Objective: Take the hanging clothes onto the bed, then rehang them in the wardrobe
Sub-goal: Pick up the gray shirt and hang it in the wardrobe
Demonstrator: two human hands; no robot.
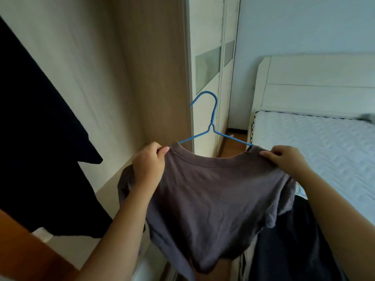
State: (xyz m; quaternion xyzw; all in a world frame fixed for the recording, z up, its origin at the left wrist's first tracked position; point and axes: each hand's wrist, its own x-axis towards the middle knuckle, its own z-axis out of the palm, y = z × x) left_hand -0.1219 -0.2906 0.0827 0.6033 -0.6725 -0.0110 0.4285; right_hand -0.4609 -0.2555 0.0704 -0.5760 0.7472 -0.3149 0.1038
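Observation:
A grey-brown T-shirt [213, 199] hangs on a blue wire hanger [212, 122], held up in front of me between the wardrobe and the bed. My left hand [149, 165] pinches the shirt's left shoulder. My right hand [286, 159] grips the right shoulder. The hanger's hook sticks up above the collar, free of any rail. A black garment [40, 138] hangs at the left inside the open wardrobe [154, 67].
The bed [324, 151] with a white quilted mattress and pale headboard lies to the right. A dark garment [288, 246] lies on the bed's near corner below the shirt. Wardrobe sliding doors [207, 57] stand straight ahead. A strip of wooden floor shows between wardrobe and bed.

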